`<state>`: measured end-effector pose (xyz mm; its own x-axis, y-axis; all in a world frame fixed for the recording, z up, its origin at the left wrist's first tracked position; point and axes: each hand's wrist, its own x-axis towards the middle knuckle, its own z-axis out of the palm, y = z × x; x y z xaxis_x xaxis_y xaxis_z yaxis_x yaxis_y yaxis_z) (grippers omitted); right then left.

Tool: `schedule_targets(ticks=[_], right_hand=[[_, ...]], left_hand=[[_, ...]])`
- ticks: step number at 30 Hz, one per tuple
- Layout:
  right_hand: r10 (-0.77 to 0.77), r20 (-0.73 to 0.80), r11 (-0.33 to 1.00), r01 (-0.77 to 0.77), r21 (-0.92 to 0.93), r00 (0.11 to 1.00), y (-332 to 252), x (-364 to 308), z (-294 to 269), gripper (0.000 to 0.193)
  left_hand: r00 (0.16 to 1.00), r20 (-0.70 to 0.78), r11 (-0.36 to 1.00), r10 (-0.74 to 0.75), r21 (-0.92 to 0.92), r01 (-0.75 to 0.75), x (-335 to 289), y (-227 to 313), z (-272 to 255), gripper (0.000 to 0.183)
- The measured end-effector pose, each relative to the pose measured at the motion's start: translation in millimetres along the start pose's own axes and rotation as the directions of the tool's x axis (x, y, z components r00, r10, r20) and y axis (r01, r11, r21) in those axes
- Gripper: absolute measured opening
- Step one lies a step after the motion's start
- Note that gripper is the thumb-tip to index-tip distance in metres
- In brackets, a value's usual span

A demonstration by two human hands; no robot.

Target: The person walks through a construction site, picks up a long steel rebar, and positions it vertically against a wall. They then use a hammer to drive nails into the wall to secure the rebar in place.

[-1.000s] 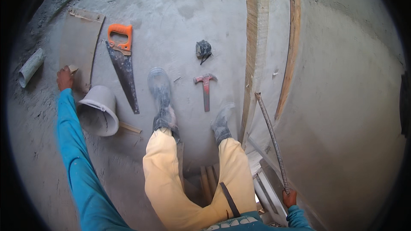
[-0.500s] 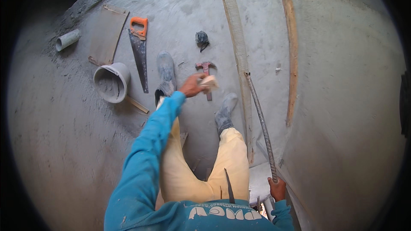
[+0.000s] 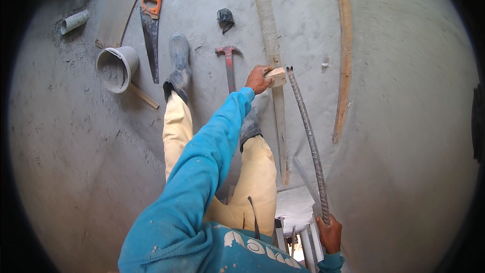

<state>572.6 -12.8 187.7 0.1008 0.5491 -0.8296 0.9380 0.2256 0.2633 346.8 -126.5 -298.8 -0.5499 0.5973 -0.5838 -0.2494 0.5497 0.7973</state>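
Note:
My left hand point(image 3: 259, 79) reaches across with its fingers closed round a small wooden block point(image 3: 276, 77). The block is above a long wooden plank point(image 3: 270, 25) on the floor; whether it touches the plank I cannot tell. My right hand point(image 3: 329, 233), low on the right, grips the lower end of a pry bar point(image 3: 310, 139) of ribbed steel. The bar's forked tip points away from me and lies just right of the block, a small gap between them. A red-headed claw hammer point(image 3: 229, 65) is on the floor left of my left hand.
A handsaw point(image 3: 151, 30) with an orange handle lies at the far left, beside a board point(image 3: 117, 12), a pipe piece point(image 3: 75, 21) and a bucket point(image 3: 132, 63). A black tape-measure-like object point(image 3: 225, 18) sits beyond the hammer. Another wooden strip point(image 3: 344, 55) runs along the right.
My left hand has carried the wooden block rightward, from over the hammer to beside the pry bar's tip. The right hand still grips the bar. The view has shifted slightly.

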Motion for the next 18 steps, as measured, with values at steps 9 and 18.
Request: schedule_targets(ticks=[9, 18], right_hand=[[-0.031, 0.015, 0.999, 0.032, -0.033, 0.999, -28.0, -20.3, -34.4, 0.021], [0.010, -0.016, 1.000, -0.010, 0.004, 1.000, -30.3, -34.5, -23.8, 0.024]], left_hand=[[0.956, -0.267, 0.993, 0.119, 0.025, -0.117, -20.5, 20.6, 6.5, 0.040], [0.931, -0.248, 0.963, 0.268, 0.096, -0.252, -44.1, 1.6, 43.9, 0.042]])
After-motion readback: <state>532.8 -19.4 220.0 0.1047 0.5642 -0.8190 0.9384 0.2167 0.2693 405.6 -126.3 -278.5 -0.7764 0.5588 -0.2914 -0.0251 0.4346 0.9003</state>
